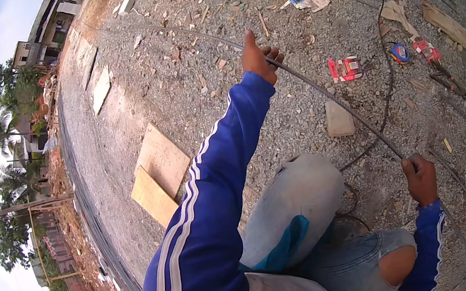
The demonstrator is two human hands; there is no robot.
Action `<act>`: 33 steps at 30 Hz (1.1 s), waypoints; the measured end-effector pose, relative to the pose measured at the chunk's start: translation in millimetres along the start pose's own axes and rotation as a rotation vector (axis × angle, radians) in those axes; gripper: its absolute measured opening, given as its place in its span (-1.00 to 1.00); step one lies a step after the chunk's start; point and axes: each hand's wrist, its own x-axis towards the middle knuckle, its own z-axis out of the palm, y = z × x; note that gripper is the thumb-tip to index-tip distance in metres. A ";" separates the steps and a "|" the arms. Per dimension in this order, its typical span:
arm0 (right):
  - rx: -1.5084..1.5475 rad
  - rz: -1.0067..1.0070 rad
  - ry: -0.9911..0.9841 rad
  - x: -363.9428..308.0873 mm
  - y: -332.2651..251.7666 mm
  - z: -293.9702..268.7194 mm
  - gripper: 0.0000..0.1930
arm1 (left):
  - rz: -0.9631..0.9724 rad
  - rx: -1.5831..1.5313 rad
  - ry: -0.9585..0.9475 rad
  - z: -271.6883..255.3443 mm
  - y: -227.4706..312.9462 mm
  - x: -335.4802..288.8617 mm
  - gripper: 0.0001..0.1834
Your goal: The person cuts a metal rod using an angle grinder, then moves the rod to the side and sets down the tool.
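Dark rod (322,90) diagonal, upper-left to lower-right

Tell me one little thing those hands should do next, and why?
Perhaps fold the thumb of the left hand down around the dark rod. That thumb sticks up, away from the rod, so the hold there looks loose, while the right hand is closed around it.
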 end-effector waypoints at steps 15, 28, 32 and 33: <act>-0.251 0.301 0.450 -29.5 72.6 -3.0 -0.53 | -0.250 0.223 -0.491 43.8 -104.8 111.9 -0.83; -0.349 0.106 0.701 -4.7 91.7 -27.6 -0.65 | -0.099 0.089 -0.527 52.3 -82.4 50.6 -0.66; -0.338 0.122 0.608 15.6 125.5 -51.5 -0.66 | -0.142 0.159 -0.541 75.3 -102.9 23.9 -0.55; -0.408 0.163 0.554 17.0 138.4 -57.1 -0.66 | -0.161 0.150 -0.494 80.7 -118.9 17.6 -0.52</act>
